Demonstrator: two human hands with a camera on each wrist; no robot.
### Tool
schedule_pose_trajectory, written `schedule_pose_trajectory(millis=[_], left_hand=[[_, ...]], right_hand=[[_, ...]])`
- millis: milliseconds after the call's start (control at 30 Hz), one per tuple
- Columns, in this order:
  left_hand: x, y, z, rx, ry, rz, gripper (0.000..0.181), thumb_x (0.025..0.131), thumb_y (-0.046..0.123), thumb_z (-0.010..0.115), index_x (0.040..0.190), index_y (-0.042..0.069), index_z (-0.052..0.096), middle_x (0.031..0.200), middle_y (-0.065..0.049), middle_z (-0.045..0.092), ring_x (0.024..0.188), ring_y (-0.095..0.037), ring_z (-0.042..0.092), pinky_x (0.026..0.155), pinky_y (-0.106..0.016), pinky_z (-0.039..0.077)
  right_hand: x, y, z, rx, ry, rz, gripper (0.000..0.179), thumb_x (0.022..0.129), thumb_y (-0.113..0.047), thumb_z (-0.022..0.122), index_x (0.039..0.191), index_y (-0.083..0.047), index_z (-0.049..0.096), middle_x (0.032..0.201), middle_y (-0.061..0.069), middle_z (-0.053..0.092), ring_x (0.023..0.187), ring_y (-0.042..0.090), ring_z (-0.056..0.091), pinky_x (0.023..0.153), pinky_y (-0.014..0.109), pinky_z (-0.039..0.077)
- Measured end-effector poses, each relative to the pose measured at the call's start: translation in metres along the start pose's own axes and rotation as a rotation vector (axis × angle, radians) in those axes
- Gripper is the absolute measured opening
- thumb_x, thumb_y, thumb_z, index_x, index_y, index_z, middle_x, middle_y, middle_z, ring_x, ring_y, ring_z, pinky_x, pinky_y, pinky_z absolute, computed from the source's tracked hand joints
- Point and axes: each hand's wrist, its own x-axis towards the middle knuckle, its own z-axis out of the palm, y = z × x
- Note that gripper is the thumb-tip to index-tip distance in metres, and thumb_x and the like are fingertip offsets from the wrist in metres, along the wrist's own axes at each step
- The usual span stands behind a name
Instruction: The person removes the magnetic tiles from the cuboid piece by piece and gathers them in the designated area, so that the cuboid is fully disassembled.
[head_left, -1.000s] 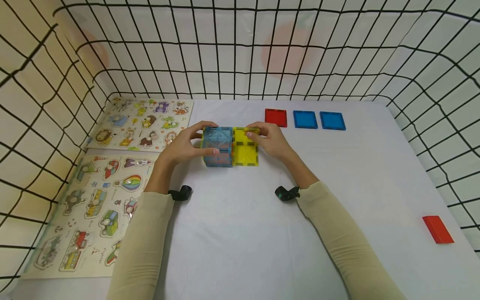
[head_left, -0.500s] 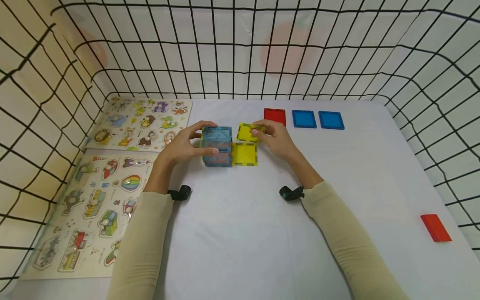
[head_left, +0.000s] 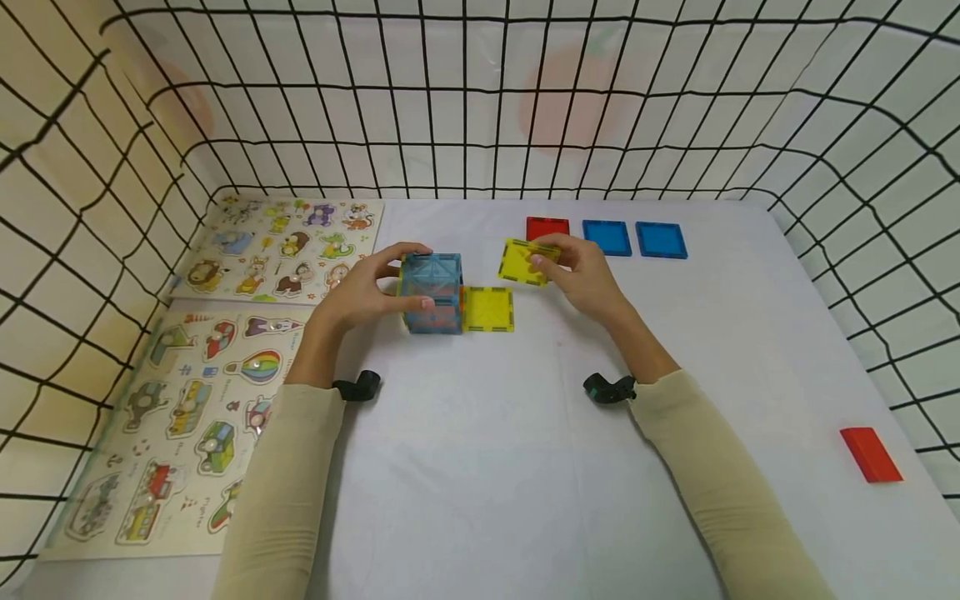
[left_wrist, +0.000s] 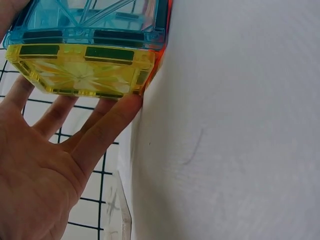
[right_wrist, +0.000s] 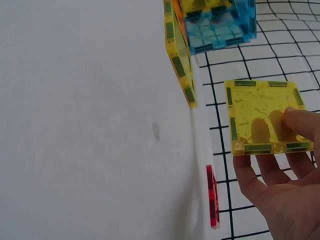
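In the head view my left hand (head_left: pixel 362 287) holds a box of translucent magnetic tiles (head_left: pixel 438 292), its thumb across the blue top and its other fingers round the far left side. The left wrist view shows fingertips against the box's yellow side (left_wrist: pixel 80 75). Between thumb and fingers my right hand (head_left: pixel 583 275) pinches a yellow square magnetic tile (head_left: pixel 519 262), tilted and raised off the table. A second yellow tile (head_left: pixel 489 309) lies flat, touching the box's right side. In the right wrist view, fingers show through the held tile (right_wrist: pixel 255 105).
A red tile (head_left: pixel 547 227) and two blue tiles, one nearer (head_left: pixel 607 237) and one farther right (head_left: pixel 662 240), lie at the back. Two picture puzzle boards (head_left: pixel 187 425) cover the left side. A red block (head_left: pixel 871 455) lies far right. Black wire mesh (head_left: pixel 465 117) encloses the table.
My right hand has lifted the upper yellow tile away from beside the box and carried it to the right. The left hand and box have stayed in place.
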Motion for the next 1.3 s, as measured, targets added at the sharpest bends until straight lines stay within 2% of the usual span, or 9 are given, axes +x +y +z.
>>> schedule_pose_trajectory(millis=[267, 400, 567, 800, 900, 1033, 1167, 1300], left_hand=[[0.0, -0.001, -0.002, -0.015, 0.01, 0.011, 0.07, 0.081, 0.042, 0.087, 0.142, 0.043, 0.054, 0.153, 0.011, 0.051, 0.138, -0.033, 0.05, 0.105, -0.06, 0.047], [0.0, -0.003, -0.004, -0.009, 0.021, -0.002, 0.071, 0.081, 0.043, 0.087, 0.144, 0.044, 0.053, 0.154, 0.011, 0.05, 0.138, -0.033, 0.05, 0.105, -0.06, 0.047], [-0.002, -0.004, -0.008, -0.002, 0.017, -0.02, 0.072, 0.081, 0.045, 0.087, 0.144, 0.044, 0.053, 0.156, 0.011, 0.047, 0.14, -0.034, 0.048, 0.107, -0.062, 0.045], [-0.003, -0.004, -0.01, -0.001, 0.01, -0.016, 0.071, 0.082, 0.045, 0.086, 0.144, 0.045, 0.052, 0.155, 0.01, 0.049, 0.141, -0.035, 0.048, 0.107, -0.063, 0.044], [-0.003, -0.004, -0.01, -0.004, 0.01, -0.017, 0.072, 0.082, 0.044, 0.086, 0.145, 0.044, 0.052, 0.155, 0.01, 0.049, 0.141, -0.036, 0.047, 0.108, -0.064, 0.044], [-0.004, -0.004, -0.01, -0.01, 0.008, -0.032, 0.071, 0.083, 0.042, 0.085, 0.146, 0.043, 0.052, 0.156, 0.008, 0.047, 0.141, -0.036, 0.046, 0.108, -0.065, 0.043], [-0.004, -0.003, -0.01, -0.016, 0.005, -0.039, 0.07, 0.084, 0.04, 0.085, 0.146, 0.042, 0.052, 0.157, 0.006, 0.047, 0.142, -0.036, 0.046, 0.108, -0.065, 0.043], [-0.004, -0.001, -0.009, -0.021, 0.003, -0.04, 0.07, 0.085, 0.038, 0.084, 0.146, 0.041, 0.052, 0.157, 0.006, 0.047, 0.142, -0.036, 0.046, 0.109, -0.066, 0.042]], right_hand=[[-0.006, 0.011, -0.018, -0.052, 0.028, 0.056, 0.036, 0.103, -0.032, 0.065, 0.135, -0.015, 0.065, 0.139, 0.009, 0.062, 0.127, 0.031, 0.059, 0.103, 0.047, 0.056], [-0.007, 0.017, -0.024, -0.059, 0.04, 0.081, 0.035, 0.103, -0.03, 0.064, 0.135, -0.016, 0.064, 0.137, 0.008, 0.063, 0.125, 0.029, 0.06, 0.102, 0.043, 0.056], [-0.006, 0.023, -0.023, -0.033, 0.026, 0.127, 0.034, 0.103, -0.027, 0.065, 0.134, -0.016, 0.063, 0.131, 0.01, 0.066, 0.116, 0.028, 0.065, 0.102, 0.038, 0.056], [-0.003, 0.03, -0.02, -0.017, 0.01, 0.142, 0.03, 0.102, -0.021, 0.067, 0.131, -0.015, 0.061, 0.144, 0.011, 0.059, 0.117, 0.03, 0.065, 0.107, 0.046, 0.054], [-0.003, 0.031, -0.02, -0.016, 0.004, 0.144, 0.03, 0.101, -0.021, 0.067, 0.131, -0.016, 0.062, 0.144, 0.01, 0.058, 0.118, 0.031, 0.063, 0.106, 0.044, 0.054], [-0.002, 0.032, -0.019, -0.046, -0.046, 0.159, 0.049, 0.094, -0.018, 0.077, 0.139, -0.019, 0.058, 0.138, 0.01, 0.057, 0.116, 0.03, 0.06, 0.103, 0.039, 0.055], [-0.003, 0.033, -0.018, -0.181, -0.092, 0.159, 0.076, 0.081, -0.019, 0.089, 0.147, -0.021, 0.052, 0.145, 0.009, 0.051, 0.114, 0.031, 0.053, 0.098, 0.041, 0.053], [-0.005, 0.032, -0.017, -0.293, -0.11, 0.164, 0.086, 0.075, -0.018, 0.091, 0.151, -0.021, 0.05, 0.152, 0.01, 0.046, 0.122, 0.032, 0.048, 0.104, 0.047, 0.053]])
